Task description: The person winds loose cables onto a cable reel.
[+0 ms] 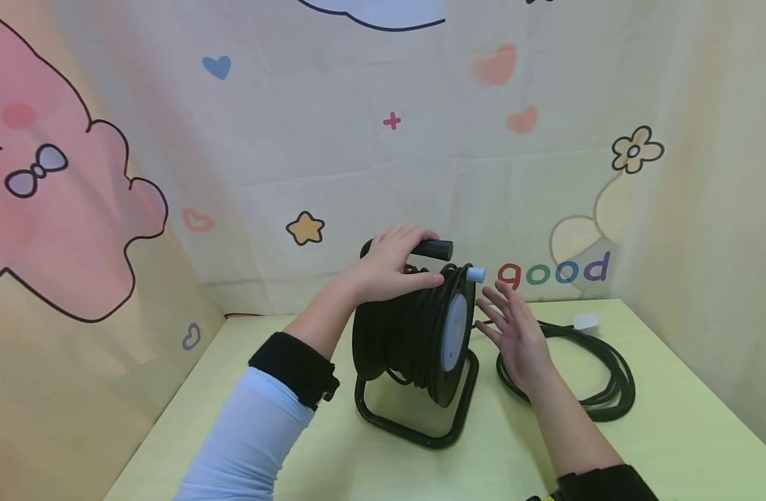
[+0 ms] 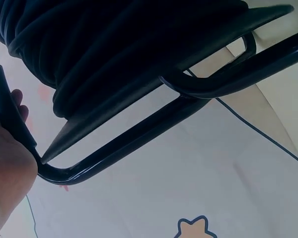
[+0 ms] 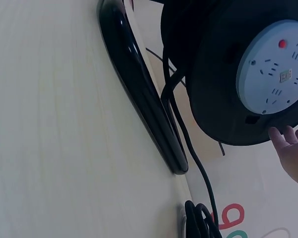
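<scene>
A black cable reel (image 1: 398,334), wound with thick black cable, stands on the table on a bent tube frame (image 1: 414,435). Across its top handle (image 1: 442,250) lies my left hand (image 1: 389,268), fingers over the bar and thumb stretched toward the wound cable. The left wrist view shows fingertips past the handle (image 2: 9,109). My right hand (image 1: 522,337), its fingers spread, is held beside the reel's right side, close to a pale blue knob (image 1: 476,275), and holds nothing. A round white socket panel (image 3: 273,69) faces that side.
A loose coil of black cable (image 1: 623,396) lies on the table at the right, with a white plug (image 1: 586,321) behind it. One strand runs from the reel toward the coil. A printed curtain (image 1: 357,174) hangs behind the pale green table (image 1: 520,459).
</scene>
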Tool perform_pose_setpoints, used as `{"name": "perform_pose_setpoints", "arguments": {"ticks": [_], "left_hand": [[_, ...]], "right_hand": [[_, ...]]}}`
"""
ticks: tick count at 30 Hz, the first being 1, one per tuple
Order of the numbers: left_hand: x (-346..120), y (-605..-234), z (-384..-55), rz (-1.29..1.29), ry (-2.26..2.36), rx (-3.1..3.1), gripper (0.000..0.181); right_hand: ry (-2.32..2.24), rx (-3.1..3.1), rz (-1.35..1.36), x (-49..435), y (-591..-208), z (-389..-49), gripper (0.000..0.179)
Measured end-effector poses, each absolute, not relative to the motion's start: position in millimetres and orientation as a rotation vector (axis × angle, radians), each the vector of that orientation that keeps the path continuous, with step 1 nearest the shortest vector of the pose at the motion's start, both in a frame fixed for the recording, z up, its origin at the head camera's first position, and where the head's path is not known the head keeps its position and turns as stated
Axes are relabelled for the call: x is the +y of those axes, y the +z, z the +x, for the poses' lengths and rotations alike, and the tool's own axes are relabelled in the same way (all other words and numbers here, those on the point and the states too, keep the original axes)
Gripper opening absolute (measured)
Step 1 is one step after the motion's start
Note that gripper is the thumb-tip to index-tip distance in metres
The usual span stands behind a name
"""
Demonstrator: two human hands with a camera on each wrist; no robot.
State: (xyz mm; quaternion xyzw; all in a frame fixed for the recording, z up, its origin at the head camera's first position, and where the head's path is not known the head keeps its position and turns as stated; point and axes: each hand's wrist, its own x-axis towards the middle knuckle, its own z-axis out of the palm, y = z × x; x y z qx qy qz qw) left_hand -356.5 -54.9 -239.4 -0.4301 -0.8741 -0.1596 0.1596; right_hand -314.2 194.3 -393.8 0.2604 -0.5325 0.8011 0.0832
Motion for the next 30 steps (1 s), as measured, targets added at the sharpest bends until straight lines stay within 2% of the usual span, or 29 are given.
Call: {"name": "perform_pose_setpoints", "arguments": {"ticks": [8, 14, 20, 24, 30], "left_hand": [[-59.6, -236.6, -350.9, -1.187, -0.475, -2.513, 0.054], [-41.2, -224.3, -333.5, -0.913, -0.323, -2.654, 0.057], [-12.8, -217.5, -317.2, -0.486, -0.203, -2.814, 0.079], [-1.6, -220.4, -318.7, -0.365, -0.16, -2.845, 0.087], [0.8, -230.3, -323.0, -0.344, -0.107, -2.779, 0.075]], "right_hand": [[2.402, -1.553, 0.789, 194.5, -392.7, -314.4, 0.047], [2.393, -1.526, 0.758, 198.9, -382.3, -317.2, 0.048], [2.402, -1.499, 0.716, 203.4, -375.9, -320.9, 0.044], [2.416, -1.508, 0.666, 206.5, -379.9, -322.0, 0.045], [2.42, -1.547, 0.638, 209.1, -386.4, -324.0, 0.044]]}}
